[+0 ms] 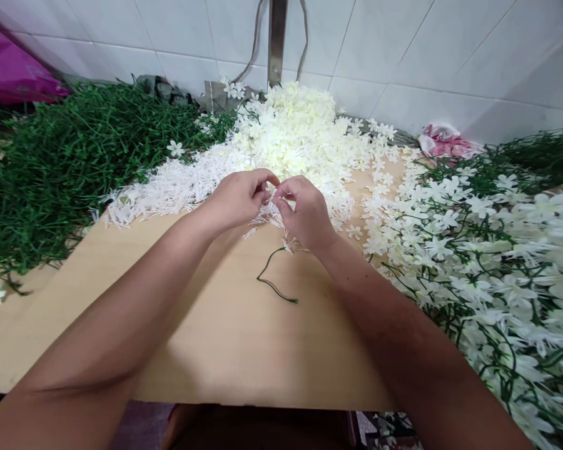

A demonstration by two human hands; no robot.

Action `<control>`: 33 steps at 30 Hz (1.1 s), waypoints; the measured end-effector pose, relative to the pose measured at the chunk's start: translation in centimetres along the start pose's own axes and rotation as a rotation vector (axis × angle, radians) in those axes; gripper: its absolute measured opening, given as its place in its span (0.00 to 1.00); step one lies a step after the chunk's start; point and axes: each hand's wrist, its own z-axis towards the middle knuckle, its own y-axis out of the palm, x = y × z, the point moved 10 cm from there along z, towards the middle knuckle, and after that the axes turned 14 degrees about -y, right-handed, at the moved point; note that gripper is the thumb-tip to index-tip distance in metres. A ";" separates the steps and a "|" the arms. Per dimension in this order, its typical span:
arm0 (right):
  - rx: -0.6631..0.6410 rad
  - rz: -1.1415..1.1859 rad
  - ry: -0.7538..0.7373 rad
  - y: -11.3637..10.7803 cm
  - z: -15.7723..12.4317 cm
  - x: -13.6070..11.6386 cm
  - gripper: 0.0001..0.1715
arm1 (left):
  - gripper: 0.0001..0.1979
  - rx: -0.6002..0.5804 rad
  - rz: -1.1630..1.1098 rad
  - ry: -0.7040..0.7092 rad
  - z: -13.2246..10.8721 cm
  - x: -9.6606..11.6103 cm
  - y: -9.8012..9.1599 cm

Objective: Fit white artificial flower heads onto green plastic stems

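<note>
My left hand (244, 195) and my right hand (304, 209) meet fingertip to fingertip over the near edge of the loose flower pile. Both are closed in a pinch around a small white piece, mostly hidden by the fingers; it looks like part of an artificial flower. Below my right hand, a thin green stem (273, 286) lies bent on the cardboard (225, 350), its upper end by a few white bits. Pale yellow-white flower heads (300, 125) are heaped just beyond my hands, with thin white stamen-like pieces (169, 184) spread to the left.
A heap of green plastic stems (75, 144) fills the left. Stemmed white flowers (511, 281) pile up on the right. A tiled wall (394, 50) with a metal post (276, 44) stands behind. A magenta bag (14, 65) sits at the far left.
</note>
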 end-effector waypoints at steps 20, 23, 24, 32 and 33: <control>0.215 0.647 0.321 -1.6 0.2 3.9 0.09 | 0.07 -0.306 0.279 0.501 -11.9 6.1 5.8; 0.230 0.697 0.362 -1.5 -0.2 4.1 0.10 | 0.05 -0.295 0.372 0.594 -13.1 6.6 8.6; 0.228 0.713 0.379 -1.4 -0.4 4.2 0.11 | 0.06 -0.295 0.388 0.589 -12.9 6.4 9.1; 0.230 0.932 0.521 -0.1 -1.3 4.0 0.21 | 0.03 -0.072 -0.490 -0.053 -5.3 0.3 1.1; 0.225 0.970 0.529 0.3 -1.3 3.7 0.21 | 0.02 -0.013 -0.644 -0.142 -4.7 -1.2 0.1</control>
